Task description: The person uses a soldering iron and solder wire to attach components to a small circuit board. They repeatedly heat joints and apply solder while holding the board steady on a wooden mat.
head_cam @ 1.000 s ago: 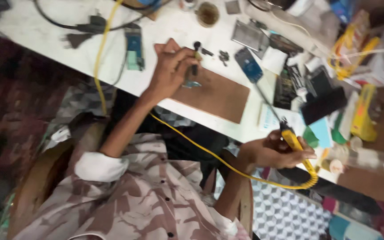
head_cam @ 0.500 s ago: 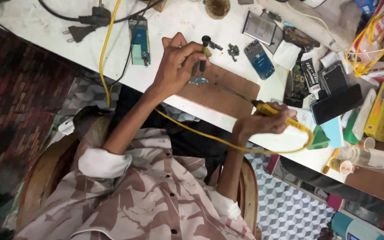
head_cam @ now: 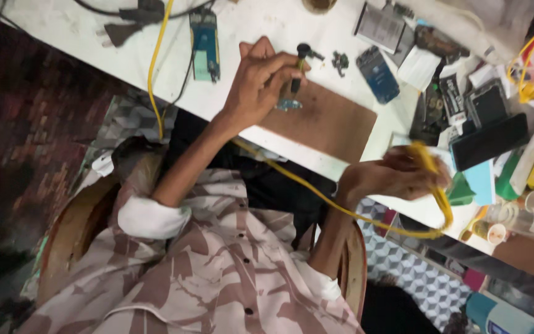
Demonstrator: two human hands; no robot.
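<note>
Shifted since earlier: right hand (head_cam: 397, 176) drawn back to the desk (head_cam: 261, 31) edge with the yellow tool (head_cam: 428, 167).
Left hand (head_cam: 258, 83): fingers clamped on a slim black tool (head_cam: 298, 68), tip steadying a small part (head_cam: 288, 105) upon the brown board (head_cam: 326, 120); right fingers closed round the yellow tool, cord (head_cam: 316, 192) looping beneath.

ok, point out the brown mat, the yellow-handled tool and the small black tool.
brown mat (head_cam: 332, 120), head view, bare middle.
yellow-handled tool (head_cam: 426, 159), head view, handle in right hand (head_cam: 390, 179).
small black tool (head_cam: 298, 71), head view, shaft at left hand (head_cam: 258, 83).
</note>
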